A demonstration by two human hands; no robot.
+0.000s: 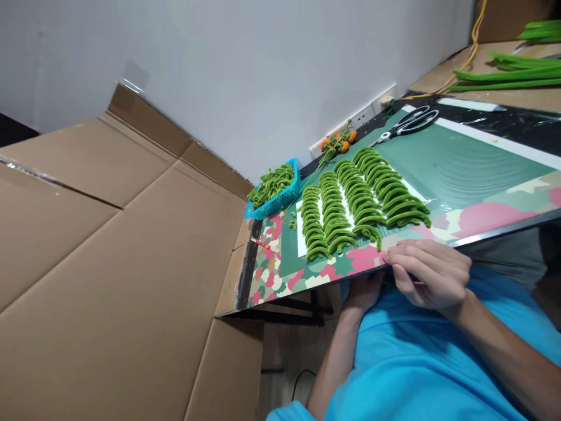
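Observation:
My right hand (pixel 429 272) is at the table's front edge, its fingers curled together and the fingertips close to the patterned mat (pixel 326 272). What it pinches, if anything, is hidden. My left hand (pixel 364 292) is just below the edge beside it; its fingers are out of sight under the right hand and table. In front of both hands, several rows of curved fuzzy green chenille-stem pieces (pixel 362 196) lie on a white sheet (pixel 301 234). One bent piece (pixel 377 238) sticks out toward the right hand.
A blue basket (pixel 277 203) of green fuzzy pieces stands at the left. Orange-and-green fuzzy pieces (pixel 339 142) and black-handled scissors (pixel 412 124) lie along the back. Long green stems (pixel 512 73) are at far right. Cardboard (pixel 118 280) walls the left side, and a white power strip (pixel 362 117) meets the wall.

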